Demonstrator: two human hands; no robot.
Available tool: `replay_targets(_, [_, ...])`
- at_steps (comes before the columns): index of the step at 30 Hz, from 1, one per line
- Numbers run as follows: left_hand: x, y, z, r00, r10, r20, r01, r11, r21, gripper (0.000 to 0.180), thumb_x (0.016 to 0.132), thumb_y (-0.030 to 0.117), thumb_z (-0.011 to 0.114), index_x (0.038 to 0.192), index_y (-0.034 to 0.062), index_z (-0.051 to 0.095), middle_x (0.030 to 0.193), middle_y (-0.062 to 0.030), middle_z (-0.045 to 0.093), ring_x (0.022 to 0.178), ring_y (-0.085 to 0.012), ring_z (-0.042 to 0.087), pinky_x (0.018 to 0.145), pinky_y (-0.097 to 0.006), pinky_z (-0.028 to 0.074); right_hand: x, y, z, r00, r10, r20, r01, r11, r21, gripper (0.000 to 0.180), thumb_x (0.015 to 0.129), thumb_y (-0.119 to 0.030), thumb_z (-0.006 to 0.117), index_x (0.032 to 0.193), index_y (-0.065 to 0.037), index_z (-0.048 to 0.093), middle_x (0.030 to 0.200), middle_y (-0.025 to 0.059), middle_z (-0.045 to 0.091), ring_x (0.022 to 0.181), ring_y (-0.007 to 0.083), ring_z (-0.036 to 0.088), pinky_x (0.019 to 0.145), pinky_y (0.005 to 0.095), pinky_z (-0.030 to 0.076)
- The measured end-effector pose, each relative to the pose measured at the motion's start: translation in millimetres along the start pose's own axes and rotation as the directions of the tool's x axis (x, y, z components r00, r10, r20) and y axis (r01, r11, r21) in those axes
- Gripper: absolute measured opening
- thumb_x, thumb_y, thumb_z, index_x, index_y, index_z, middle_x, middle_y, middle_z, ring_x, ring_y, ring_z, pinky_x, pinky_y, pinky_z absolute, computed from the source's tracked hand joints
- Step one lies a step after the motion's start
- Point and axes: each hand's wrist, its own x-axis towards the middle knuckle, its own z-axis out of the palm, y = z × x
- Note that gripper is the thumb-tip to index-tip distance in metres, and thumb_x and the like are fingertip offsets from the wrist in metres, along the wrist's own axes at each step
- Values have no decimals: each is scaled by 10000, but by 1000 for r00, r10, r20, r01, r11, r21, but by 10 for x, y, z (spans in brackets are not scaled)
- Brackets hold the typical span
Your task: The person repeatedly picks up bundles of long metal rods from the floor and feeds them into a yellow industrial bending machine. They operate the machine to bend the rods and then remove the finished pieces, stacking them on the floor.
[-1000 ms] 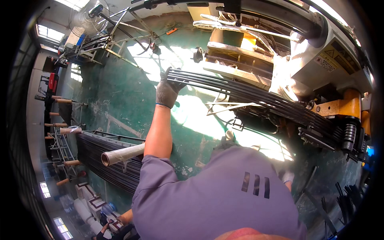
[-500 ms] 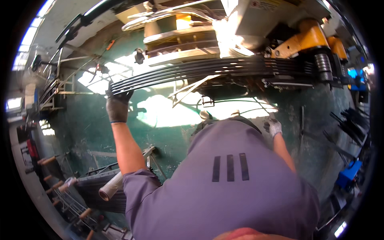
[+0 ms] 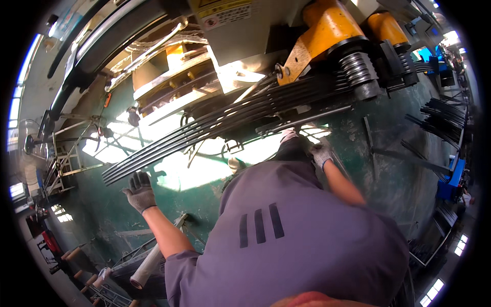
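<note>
Several long dark rods (image 3: 215,128) lie bundled, fanned slightly, running from lower left up into the rollers (image 3: 360,71) of an orange-armed machine (image 3: 317,41) at upper right. Bundle sags in a shallow curve, free ends hanging over the green floor (image 3: 87,215), unsupported there, so a hand at the tail makes sense as a steadying point.

Left hand (image 3: 139,192), grey glove, fingers spread and open, palm up just under the free rod ends; looks close to touching, contact not certain. Not closed on anything.

Right hand (image 3: 321,153), light glove, sits low near the bundle where it nears the rollers; fingers curled, but whether it grips a rod cannot be told, the shoulder hides part of it.

Torso in grey shirt (image 3: 286,240) leans forward between both arms, filling the lower middle.

Room: open floor under and left of the rod tails, sunlit patch (image 3: 179,174) there. Left edge crowded by a metal rack (image 3: 61,163). More rods stacked at right (image 3: 440,115), beside a blue stand (image 3: 452,179). A pale tube (image 3: 151,263) lies on another rod pile below the left elbow. Rollers are the tight spot, close to the right hand
</note>
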Motion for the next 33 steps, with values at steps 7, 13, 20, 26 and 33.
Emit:
replay_targets(7, [-1198,-2523,864,917,-366,-156,364,930,-46,688,1087,509,422,1536,-12,398,1564,-207,450,1421,-373,438,1186,-578,352,852,-180,-1092,983,31,179,72,838,-541,328,923,-347,669,1012,-47,767,999,170,774,1005,315,736,873,419,553])
replay_targets(13, [-1418,-3456,726,726,-448,521,61,798,600,313,1024,369,521,1200,166,681,1383,-25,655,1350,-228,544,1156,-492,371,1644,135,-1765,832,-162,530,548,100,-831,222,932,-217,595,992,-68,748,1006,172,763,964,325,738,840,443,583])
replay_targets(20, [-1159,-3208,838,686,-527,502,217,807,550,298,1069,269,451,1179,130,691,1427,-53,633,1406,-204,497,1216,-414,320,1345,-109,-1763,976,-109,187,162,942,-295,172,939,-176,612,968,-49,724,863,147,719,778,232,693,697,393,522])
replay_targets(26, [-1756,-3191,1661,725,-484,490,149,805,575,235,908,95,589,1095,181,701,1145,-16,704,1120,-205,623,938,-372,498,612,-373,-1687,999,-11,-32,28,808,588,247,944,-187,693,1125,-20,674,979,90,722,802,178,682,698,335,552])
replay_targets(33, [-2258,-3043,1818,674,-271,687,-652,220,726,311,1010,270,638,1122,-20,655,1152,-199,703,1126,-319,665,962,-441,561,-106,-1675,-2208,881,-134,-453,455,499,738,346,954,-166,705,1241,20,653,1136,90,693,1013,173,638,908,314,505])
